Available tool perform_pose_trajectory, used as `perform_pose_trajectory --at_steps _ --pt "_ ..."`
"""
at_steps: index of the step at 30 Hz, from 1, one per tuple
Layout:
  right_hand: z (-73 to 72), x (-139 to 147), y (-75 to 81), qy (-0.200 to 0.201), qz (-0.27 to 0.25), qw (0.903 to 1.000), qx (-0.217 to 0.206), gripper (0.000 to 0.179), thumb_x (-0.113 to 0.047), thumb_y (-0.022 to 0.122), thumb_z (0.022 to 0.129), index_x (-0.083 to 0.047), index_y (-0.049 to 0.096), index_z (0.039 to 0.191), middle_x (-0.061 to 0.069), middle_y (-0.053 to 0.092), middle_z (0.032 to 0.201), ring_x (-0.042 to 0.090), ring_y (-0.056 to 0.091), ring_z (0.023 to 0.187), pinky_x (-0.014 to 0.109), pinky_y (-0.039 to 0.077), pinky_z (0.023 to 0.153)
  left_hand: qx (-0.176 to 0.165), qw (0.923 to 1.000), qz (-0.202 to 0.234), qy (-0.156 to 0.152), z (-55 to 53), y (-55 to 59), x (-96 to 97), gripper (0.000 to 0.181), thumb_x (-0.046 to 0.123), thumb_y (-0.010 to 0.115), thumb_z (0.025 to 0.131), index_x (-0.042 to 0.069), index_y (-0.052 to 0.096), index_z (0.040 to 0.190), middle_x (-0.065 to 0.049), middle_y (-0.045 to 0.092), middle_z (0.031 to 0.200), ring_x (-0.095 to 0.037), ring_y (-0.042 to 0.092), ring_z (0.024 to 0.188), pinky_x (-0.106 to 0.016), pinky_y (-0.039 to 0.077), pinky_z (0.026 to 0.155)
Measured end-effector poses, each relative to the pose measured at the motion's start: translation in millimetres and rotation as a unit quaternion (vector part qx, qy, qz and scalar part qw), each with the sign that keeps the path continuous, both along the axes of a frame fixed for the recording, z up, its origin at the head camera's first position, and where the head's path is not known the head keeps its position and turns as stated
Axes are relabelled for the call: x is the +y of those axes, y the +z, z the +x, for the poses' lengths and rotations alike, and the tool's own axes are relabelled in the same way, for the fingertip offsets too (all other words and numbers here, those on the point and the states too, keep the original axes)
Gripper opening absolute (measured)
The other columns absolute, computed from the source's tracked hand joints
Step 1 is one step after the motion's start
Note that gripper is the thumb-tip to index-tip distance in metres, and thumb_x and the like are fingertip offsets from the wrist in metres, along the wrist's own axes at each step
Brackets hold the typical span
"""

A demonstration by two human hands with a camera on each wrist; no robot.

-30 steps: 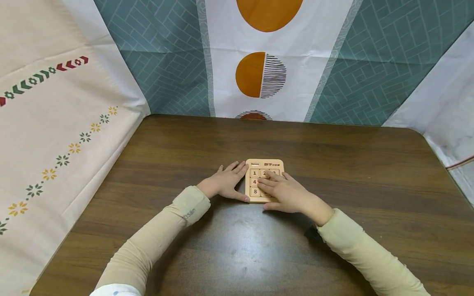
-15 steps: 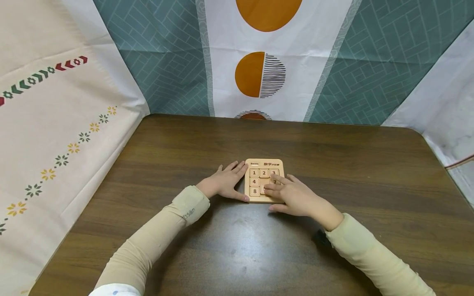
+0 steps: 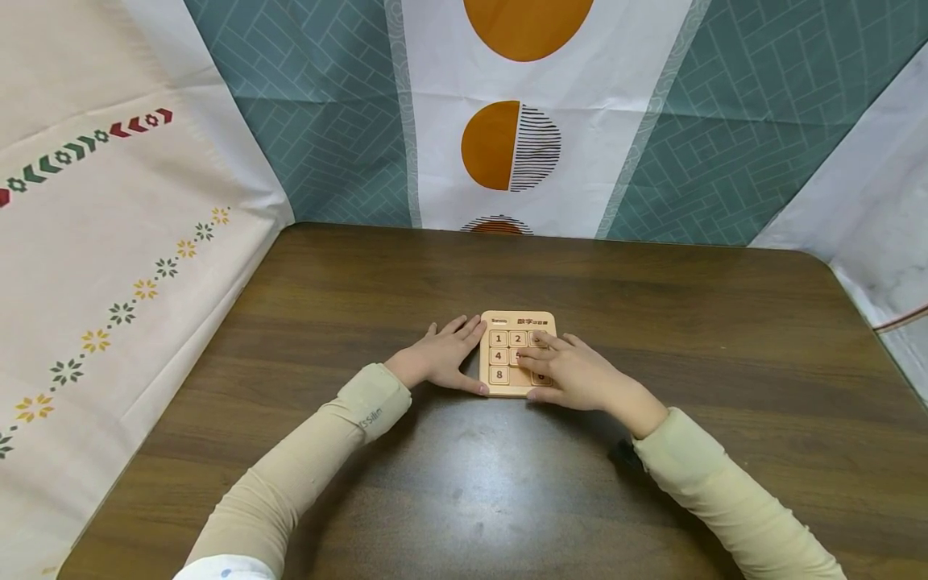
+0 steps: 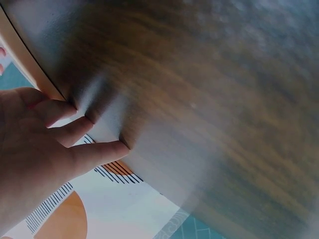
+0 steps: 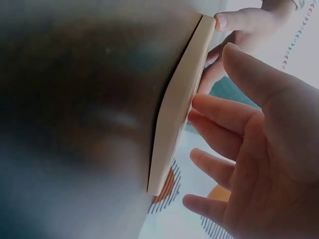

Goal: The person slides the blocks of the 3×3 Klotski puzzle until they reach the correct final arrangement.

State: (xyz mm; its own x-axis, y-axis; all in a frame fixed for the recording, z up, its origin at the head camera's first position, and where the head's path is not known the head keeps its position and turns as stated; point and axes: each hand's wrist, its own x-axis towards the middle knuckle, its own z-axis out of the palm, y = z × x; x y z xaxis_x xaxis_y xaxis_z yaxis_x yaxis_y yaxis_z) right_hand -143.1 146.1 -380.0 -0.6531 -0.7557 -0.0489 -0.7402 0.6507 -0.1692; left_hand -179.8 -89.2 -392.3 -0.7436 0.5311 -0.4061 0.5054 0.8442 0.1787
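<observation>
A flat wooden number slide puzzle (image 3: 518, 321) lies on the table. Tiles 1, 2, 4 and 8 show plainly, while fingers partly cover others, and a gap lies right of the 8 in the bottom row. Along the puzzle's left side rests my left hand (image 3: 438, 358), fingers spread and thumb at the lower corner. My right hand (image 3: 576, 374) reaches over from the right, its fingertips touching the middle tile (image 3: 515, 356), its thumb by the bottom edge. From the side, the right wrist view shows the right hand's (image 5: 269, 144) extended fingers at the puzzle's face.
The brown wooden table (image 3: 362, 274) surrounds the puzzle on all sides. A patterned curtain (image 3: 333, 121) hangs behind its far edge, and a cream cloth (image 3: 87, 266) lines the left. A small black item (image 3: 625, 453) sits beneath the right wrist.
My right hand moved rightward, then slightly back up. A tile slid up from the bottom middle slot into the centre, leaving the gap below it. My left hand stayed still.
</observation>
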Motion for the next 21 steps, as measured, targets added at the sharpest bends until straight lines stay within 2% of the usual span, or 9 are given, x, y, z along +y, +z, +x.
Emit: perform_pose_trajectory --at_steps 10,21 --pt "16.7 16 8.2 -0.01 0.008 0.9998 0.017 0.044 -0.039 0.062 0.085 -0.008 0.064 0.116 0.006 0.058 0.122 0.034 0.034 0.128 0.061 0.025 0.096 -0.003 1.0 0.006 -0.002 0.6 0.9 -1.0 0.11 0.07 0.055 0.072 0.013 -0.001 0.147 -0.005 -0.003 0.152 -0.024 -0.001 0.138 -0.059 0.012 0.103" --pt "20.5 9 0.6 -0.007 0.001 0.9996 0.027 0.052 -0.043 0.062 0.083 -0.007 0.061 0.12 0.008 0.056 0.125 0.033 0.033 0.129 0.06 0.027 0.095 -0.006 0.9999 0.011 0.0 0.5 1.8 -0.6 0.109 0.069 0.056 0.073 0.012 0.001 0.148 -0.006 0.0 0.153 -0.024 0.0 0.138 -0.059 0.012 0.103"
